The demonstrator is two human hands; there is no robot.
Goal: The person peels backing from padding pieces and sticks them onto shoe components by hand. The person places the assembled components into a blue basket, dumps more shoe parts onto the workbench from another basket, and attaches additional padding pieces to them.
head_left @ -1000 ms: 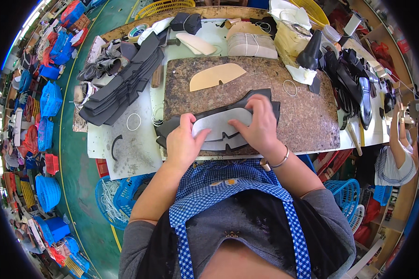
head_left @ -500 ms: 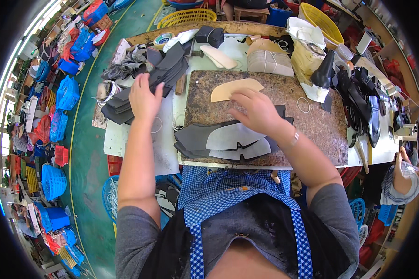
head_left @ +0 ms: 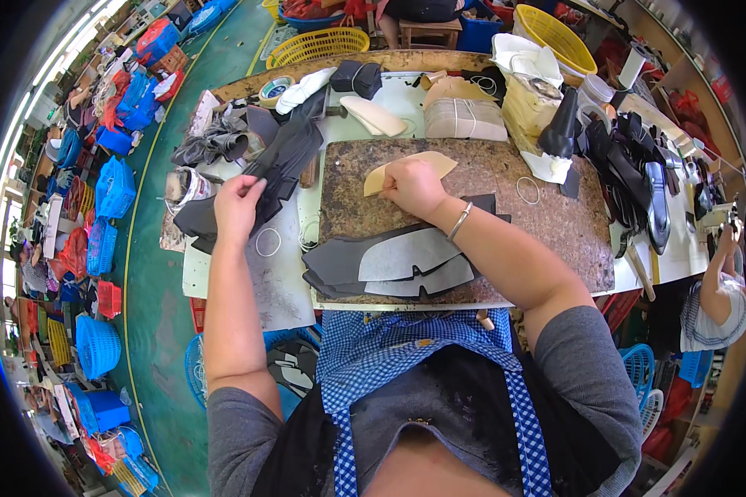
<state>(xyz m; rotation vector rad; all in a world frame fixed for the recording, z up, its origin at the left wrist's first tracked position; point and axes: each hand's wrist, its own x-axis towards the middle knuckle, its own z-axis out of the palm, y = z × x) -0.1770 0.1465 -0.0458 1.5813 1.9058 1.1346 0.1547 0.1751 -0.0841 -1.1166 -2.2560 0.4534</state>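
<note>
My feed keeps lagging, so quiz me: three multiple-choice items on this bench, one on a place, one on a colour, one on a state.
1. Where is the left hand?
A. on the dark stack left of the slab
B. in the yellow basket
C. on the apron

2. What colour is the piece under the right hand?
A. blue
B. tan
C. black

3. How do the grey pieces at the slab's near edge lie?
A. rolled up
B. standing on edge
C. flat, overlapping

Answers: 1 A, the fingers grip a dark piece from that pile beside the slab. 2 B, it shows pale tan against the speckled brown slab. 3 C, light grey shapes lie flat on darker ones, with no hand on them.
</note>
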